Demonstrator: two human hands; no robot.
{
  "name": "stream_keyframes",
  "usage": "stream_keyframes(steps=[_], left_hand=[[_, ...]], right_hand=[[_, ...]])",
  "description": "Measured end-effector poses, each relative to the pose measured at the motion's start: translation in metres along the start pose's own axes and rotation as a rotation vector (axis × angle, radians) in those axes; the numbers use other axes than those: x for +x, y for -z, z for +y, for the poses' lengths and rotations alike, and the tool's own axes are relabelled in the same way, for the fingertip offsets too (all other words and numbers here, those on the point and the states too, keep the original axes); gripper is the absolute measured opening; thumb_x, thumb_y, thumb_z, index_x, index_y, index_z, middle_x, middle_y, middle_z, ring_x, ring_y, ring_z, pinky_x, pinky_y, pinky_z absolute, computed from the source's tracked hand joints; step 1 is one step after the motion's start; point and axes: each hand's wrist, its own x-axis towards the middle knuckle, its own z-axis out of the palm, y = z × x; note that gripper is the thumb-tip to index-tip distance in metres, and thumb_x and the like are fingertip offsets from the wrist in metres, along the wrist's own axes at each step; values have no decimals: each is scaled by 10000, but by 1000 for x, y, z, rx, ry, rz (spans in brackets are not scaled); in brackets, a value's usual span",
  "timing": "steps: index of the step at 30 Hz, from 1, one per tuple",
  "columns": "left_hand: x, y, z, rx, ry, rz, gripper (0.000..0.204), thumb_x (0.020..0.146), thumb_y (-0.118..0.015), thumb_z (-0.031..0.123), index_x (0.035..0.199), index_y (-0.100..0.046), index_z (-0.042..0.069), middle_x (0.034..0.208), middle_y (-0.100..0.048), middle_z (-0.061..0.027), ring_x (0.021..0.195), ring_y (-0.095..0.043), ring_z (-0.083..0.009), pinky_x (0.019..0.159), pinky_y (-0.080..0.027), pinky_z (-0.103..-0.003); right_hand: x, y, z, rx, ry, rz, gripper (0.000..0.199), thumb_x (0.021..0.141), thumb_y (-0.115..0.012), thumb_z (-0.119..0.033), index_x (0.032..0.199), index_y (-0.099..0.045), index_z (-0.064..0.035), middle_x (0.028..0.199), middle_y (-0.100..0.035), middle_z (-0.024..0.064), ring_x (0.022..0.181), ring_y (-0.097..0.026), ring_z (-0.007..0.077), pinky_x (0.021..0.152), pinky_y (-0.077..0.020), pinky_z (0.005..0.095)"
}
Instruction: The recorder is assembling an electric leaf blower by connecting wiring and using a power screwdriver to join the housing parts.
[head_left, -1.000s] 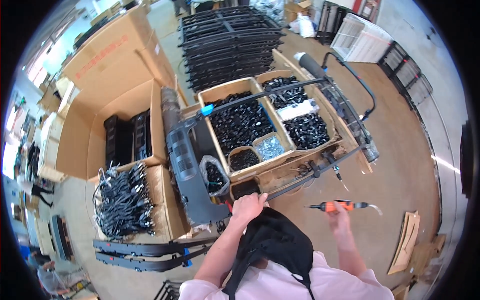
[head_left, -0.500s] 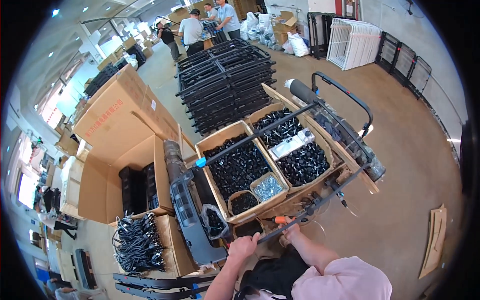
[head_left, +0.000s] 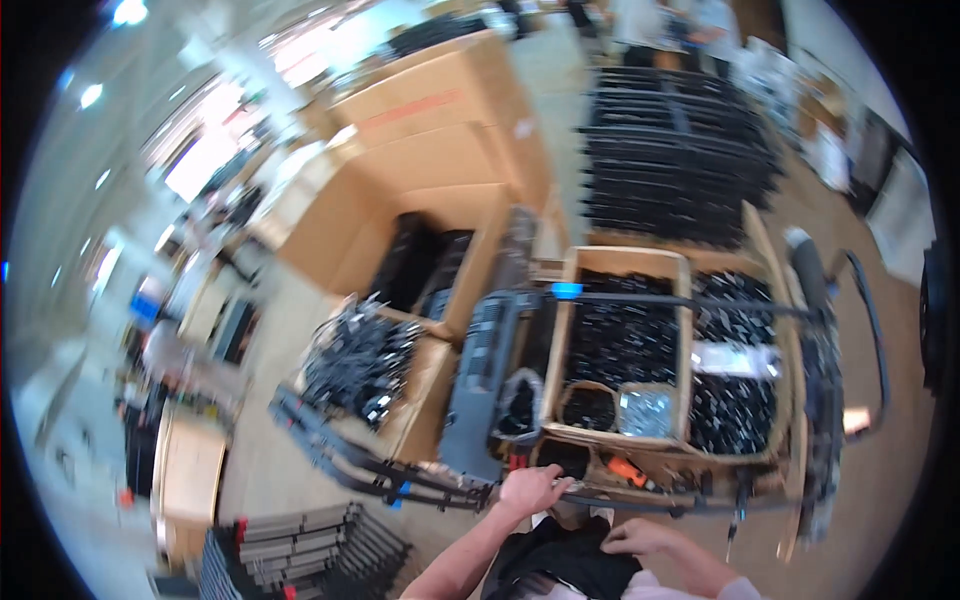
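Observation:
A black tubular metal frame (head_left: 660, 507) lies across the parts bins, its far bar ending in a blue clip (head_left: 567, 291). My left hand (head_left: 535, 492) is closed around the left end of the near bar. My right hand (head_left: 640, 538) is off the frame, close to my body, with loosely bent fingers and nothing visible in it. Past the near bar, an orange-handled tool (head_left: 628, 472) lies by the bins. A small dark bin (head_left: 563, 458) sits just beyond my left hand. Motion blurs the picture.
Wooden-edged bins (head_left: 683, 350) hold black knobs or bolts. To the left are a grey plastic cover (head_left: 478, 385), a bundle of cables (head_left: 360, 360) and an open carton (head_left: 330, 235). Stacked black frames (head_left: 680, 150) stand beyond; more frame parts (head_left: 300, 550) lie low at left. People stand at the back.
The view has swung to the left, so the bins appear further right. My right hand has come off the near bar and back toward my body; my left hand stays on the bar.

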Motion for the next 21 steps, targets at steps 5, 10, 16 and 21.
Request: stream_keyframes(steps=[5,10,16,21], left_hand=[[-39,-15,-6,-416,-391,782,271,968,-731,286,1140,-728,77,1127,-724,-133,1097,-677,-338,968,-537,-424],[-98,-61,-8,-616,-168,559,307,1029,-662,347,1097,-713,53,973,-734,-130,915,-724,-300,807,-574,-412],[-79,-125,-46,-1476,265,79,734,1020,-573,677,1305,-627,3,1110,-736,-115,949,-730,-272,829,-585,-432],[-41,-119,-31,-1850,199,-88,840,943,-623,768,1469,-505,123,1328,-595,-46,1187,-564,-148,1031,-478,-386]], right_hand=[[-10,183,-127,-247,108,536,285,968,-696,-255,1147,-775,-49,1029,-795,130,954,-755,239,859,-582,370],[69,362,-112,-693,277,1149,378,987,-667,-251,1237,-687,32,1201,-715,221,1090,-694,394,975,-543,464],[122,454,-87,-770,-349,805,700,1043,-470,-541,1385,-616,52,1341,-643,338,1261,-637,421,1115,-465,503],[130,453,-93,-639,-384,644,750,1049,-419,-589,1338,-665,58,1342,-642,354,1374,-582,403,1161,-437,477]])
